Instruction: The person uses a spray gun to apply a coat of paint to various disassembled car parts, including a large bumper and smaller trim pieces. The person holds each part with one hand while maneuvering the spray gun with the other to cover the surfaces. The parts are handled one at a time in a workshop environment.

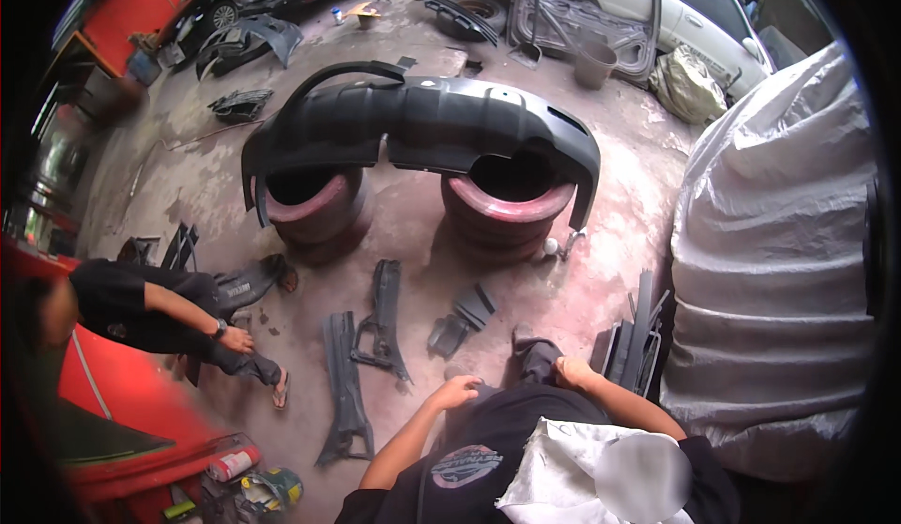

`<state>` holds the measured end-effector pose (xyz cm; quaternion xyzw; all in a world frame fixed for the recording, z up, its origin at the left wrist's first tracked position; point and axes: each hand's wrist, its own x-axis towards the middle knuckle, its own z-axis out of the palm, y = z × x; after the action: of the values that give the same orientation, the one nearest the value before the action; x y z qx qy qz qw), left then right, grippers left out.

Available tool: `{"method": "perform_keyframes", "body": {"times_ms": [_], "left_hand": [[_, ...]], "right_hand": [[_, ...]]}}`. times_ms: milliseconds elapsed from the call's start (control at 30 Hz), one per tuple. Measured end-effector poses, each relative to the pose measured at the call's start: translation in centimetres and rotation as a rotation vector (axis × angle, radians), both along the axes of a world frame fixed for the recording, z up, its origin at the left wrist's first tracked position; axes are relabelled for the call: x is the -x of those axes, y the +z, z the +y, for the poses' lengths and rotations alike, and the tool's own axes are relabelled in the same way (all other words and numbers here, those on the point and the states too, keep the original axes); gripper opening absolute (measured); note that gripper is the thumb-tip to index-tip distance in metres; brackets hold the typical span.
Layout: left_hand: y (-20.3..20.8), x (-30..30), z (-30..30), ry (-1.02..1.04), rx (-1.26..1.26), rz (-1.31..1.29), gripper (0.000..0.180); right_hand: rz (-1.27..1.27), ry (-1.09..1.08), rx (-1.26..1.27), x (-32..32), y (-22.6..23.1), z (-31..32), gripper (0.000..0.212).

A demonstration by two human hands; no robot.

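Observation:
My left hand (457, 393) rests on my left thigh, its fingers laid over the dark trousers and holding nothing I can see. On the other thigh lies my right hand (573, 374); its fingers are mostly hidden from this angle. Ahead of me a black and grey car bumper (436, 116) lies across two stacks of tires, the left stack (324, 219) and the right stack (497, 224), both dusted pinkish. A curved black trim strip (343, 72) leans over the bumper's left end. Neither hand touches these parts.
Long black plastic panels (345, 383) and a smaller black part (462, 320) lie on the floor before me. A person (155, 303) sits at left beside a red car (122, 393). A silver-covered bulk (770, 271) stands at right. Cars and a door frame (582, 31) stand behind.

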<state>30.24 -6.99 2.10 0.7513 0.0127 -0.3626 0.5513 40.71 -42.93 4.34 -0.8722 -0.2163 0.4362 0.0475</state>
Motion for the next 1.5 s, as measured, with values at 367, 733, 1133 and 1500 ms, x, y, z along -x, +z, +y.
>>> {"method": "perform_keyframes", "body": {"times_ms": [367,733,1133,1500], "left_hand": [[0.6,-2.7,-12.4,-0.006,-0.304,0.050,0.052],[2.8,-6.2,-25.5,0.096,-0.342,0.031,0.009],[-0.4,-3.3,-21.9,-0.046,-0.267,0.054,0.014],[-5.2,-4.7,-15.4,0.300,0.413,0.648,0.022]], "right_hand": [[0.337,0.142,-0.278,-12.2,4.8,-7.4,0.032],[0.703,0.476,-0.487,-21.0,2.1,-13.3,0.032],[0.181,0.527,-0.324,-10.3,-1.1,-15.2,0.046],[0.836,0.060,-0.303,-16.9,-5.4,-9.1,0.033]]}}
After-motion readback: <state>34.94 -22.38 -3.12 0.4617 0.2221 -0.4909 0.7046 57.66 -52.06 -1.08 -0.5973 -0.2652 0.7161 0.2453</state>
